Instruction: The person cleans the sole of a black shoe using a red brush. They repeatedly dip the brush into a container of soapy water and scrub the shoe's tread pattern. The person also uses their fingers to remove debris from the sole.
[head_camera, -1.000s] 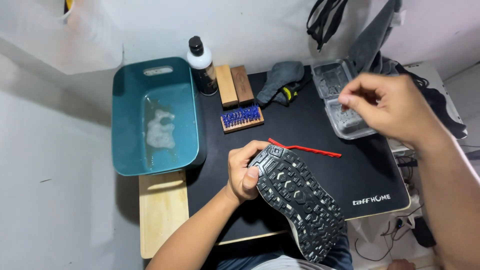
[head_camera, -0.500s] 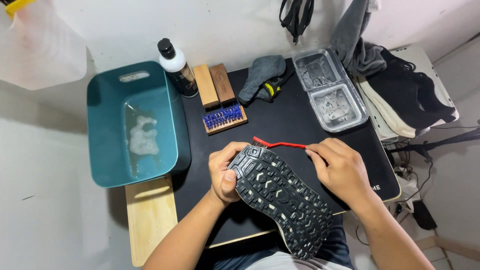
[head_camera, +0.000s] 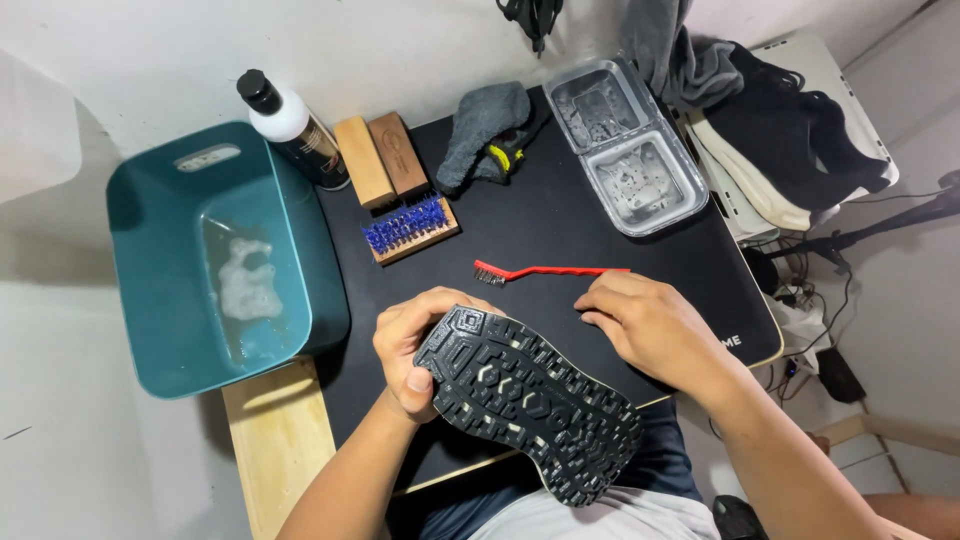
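Two hands: both mine, at work over the black mat on the table (head_camera: 560, 215).
Left hand (head_camera: 415, 350): clenched around the toe end of the shoe (head_camera: 530, 400), thumb pressed on the rim of the sole.
Shoe: turned sole up, heel end slanting out toward my lap, black lugged tread facing me.
Right hand (head_camera: 650, 325): loosely curled, grasping nothing, fingertips resting just below the handle of the red brush (head_camera: 545, 270).
Red brush: flat on the mat just beyond both hands, bristle head toward my left hand.
Step in hand: I judge I am steadying the sole and reaching for the thin brush.
Next move calls for: closing my fingers on that slim handle without pushing it away across the mat.
Left of my left hand: teal tub (head_camera: 160, 330) with a little foamy water.
Beyond my left hand: blue-bristled wooden brush (head_camera: 408, 228), two more wooden brush backs (head_camera: 383, 158), white bottle with black cap (head_camera: 290, 125).
Beyond my right hand: grey cloth (head_camera: 480, 125), clear two-part tray (head_camera: 627, 145).
In the way: nothing lies between my right hand and the red brush.
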